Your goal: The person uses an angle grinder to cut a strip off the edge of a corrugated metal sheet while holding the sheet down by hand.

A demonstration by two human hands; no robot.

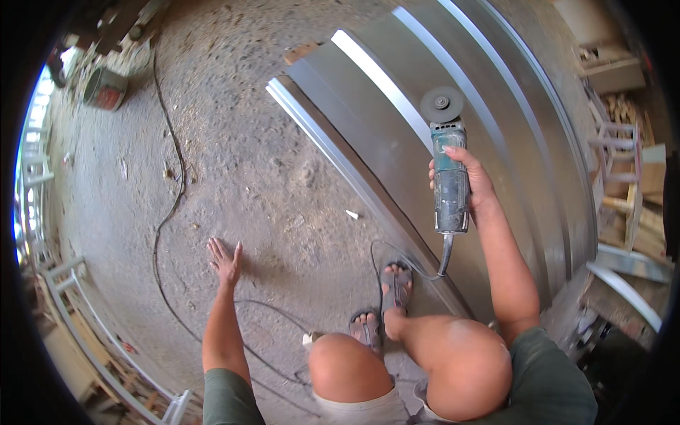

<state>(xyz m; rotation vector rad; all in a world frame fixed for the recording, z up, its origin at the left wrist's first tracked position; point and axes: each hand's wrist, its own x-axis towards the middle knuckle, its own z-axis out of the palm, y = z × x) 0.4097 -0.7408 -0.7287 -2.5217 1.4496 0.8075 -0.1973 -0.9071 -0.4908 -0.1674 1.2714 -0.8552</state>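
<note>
My right hand (476,180) is wrapped round the body of an angle grinder (451,191), teal at the front and dark at the back. Its cutting disc (441,104) points away from me, over a ribbed sheet of grey metal roofing (375,142). From the grinder's rear end a power cord (446,255) curves down toward my feet. On the left, my left hand (225,263) is held out above the floor with its fingers spread and nothing in it.
A dark cable (170,205) snakes across the rough concrete floor (283,184). At the far left stands a bucket (106,88). Metal frames (64,283) line the left side, and a pale stool-like frame (618,152) stands at the right. My sandalled feet (397,287) are beside the sheet's edge.
</note>
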